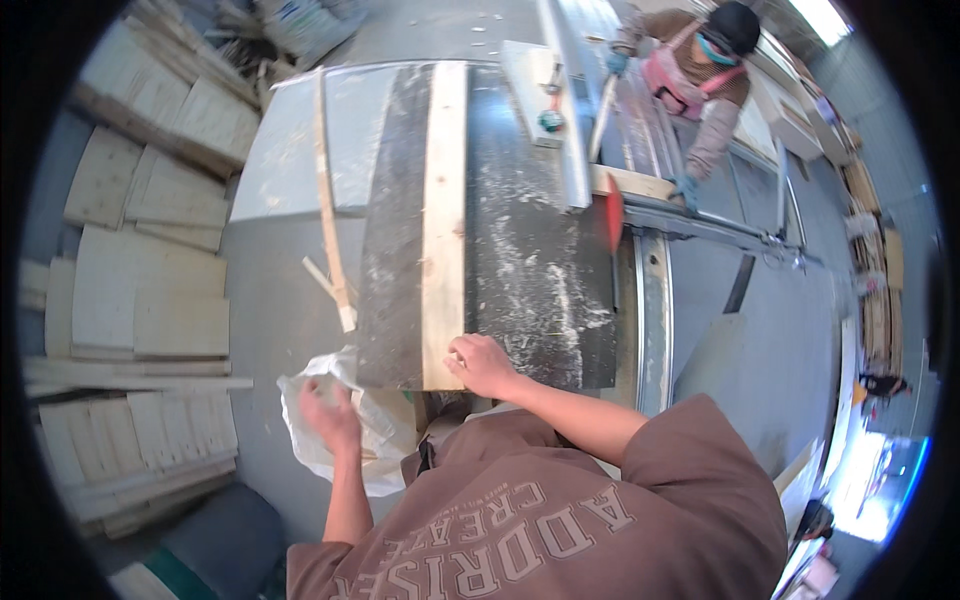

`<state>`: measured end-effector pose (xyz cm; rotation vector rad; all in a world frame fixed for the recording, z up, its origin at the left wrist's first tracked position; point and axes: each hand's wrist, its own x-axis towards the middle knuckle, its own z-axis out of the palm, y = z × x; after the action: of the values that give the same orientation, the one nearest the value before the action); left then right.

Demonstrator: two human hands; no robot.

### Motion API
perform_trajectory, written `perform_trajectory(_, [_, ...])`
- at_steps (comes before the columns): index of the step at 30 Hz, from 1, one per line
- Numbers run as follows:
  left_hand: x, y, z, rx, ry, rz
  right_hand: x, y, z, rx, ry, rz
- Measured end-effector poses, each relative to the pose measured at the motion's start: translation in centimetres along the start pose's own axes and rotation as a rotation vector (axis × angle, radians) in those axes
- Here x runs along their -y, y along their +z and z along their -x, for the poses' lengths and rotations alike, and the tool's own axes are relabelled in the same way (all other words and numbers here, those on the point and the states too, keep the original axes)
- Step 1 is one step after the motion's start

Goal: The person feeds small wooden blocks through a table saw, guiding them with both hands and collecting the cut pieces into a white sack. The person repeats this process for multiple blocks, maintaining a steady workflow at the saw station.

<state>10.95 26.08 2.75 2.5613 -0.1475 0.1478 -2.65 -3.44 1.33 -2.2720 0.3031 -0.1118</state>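
A long pale wooden board (445,210) lies lengthwise on the dark, dusty worktable (525,250). Curled over its near end on the right side, my right hand (482,366) grips the board. My left hand (333,412) is raised over a white plastic sack (385,430) left of the table's near end. Motion smears its fingers, so whether it holds anything does not show. A thin wooden strip (328,200) lies to the left of the board, with a short offcut (318,278) beside its lower end.
Across the table at the far right, a gloved co-worker (695,75) handles a wooden piece (635,184) beside a red round guard (614,210) and a metal fence (572,150). A tape measure (550,120) sits near the fence. Stacked boards (150,290) line the left.
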Motion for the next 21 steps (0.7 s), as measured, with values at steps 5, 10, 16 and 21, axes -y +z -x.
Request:
perform_trajectory(5, [-12.4,10.0,3.0,0.453,0.312,0.181,-4.2,-5.2,5.4,-0.242,0.261,-0.052])
perform_trajectory(10, [-19.4,15.2,5.8,0.464,0.268,-0.087,-5.9,-7.1,11.8,-0.371,0.428,-0.078])
perform_trajectory(16, [-18.5,18.5,4.9,0.557,0.172,-0.357,-6.7,-6.3,16.3,-0.39,0.542,-0.165])
perform_trajectory(21, [-14.5,20.9,4.2,0.407,0.07,-0.427,-7.2,-6.1,16.1,-0.451,0.56,-0.165])
